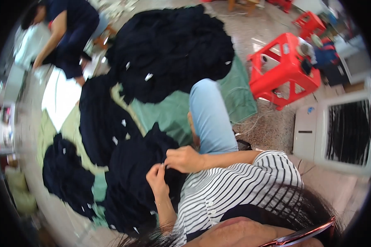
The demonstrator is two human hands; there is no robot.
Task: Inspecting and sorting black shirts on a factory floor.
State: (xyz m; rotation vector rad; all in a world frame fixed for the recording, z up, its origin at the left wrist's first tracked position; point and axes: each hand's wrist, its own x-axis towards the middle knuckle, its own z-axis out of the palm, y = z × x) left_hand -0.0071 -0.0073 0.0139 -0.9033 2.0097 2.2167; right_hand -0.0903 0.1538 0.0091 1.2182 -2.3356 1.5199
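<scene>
Both hands meet close to my body, above a dark navy cloth heap point(132, 181). My left hand point(156, 179) is closed, thumb and fingers pinched together at the tips. My right hand point(185, 159) is closed too, its fingertips almost touching those of the left. Whatever sits between the fingertips is too small to make out. Small white tags show on the dark cloth, among them one white tag point(115, 140) left of my hands.
A large dark cloth pile point(173, 49) lies ahead on a green sheet point(165, 115). More dark cloth point(64, 164) lies at left. Red plastic stools point(282, 68) stand at right, near a white-framed appliance point(321, 131). Another person point(68, 37) bends over white material point(62, 96) at far left.
</scene>
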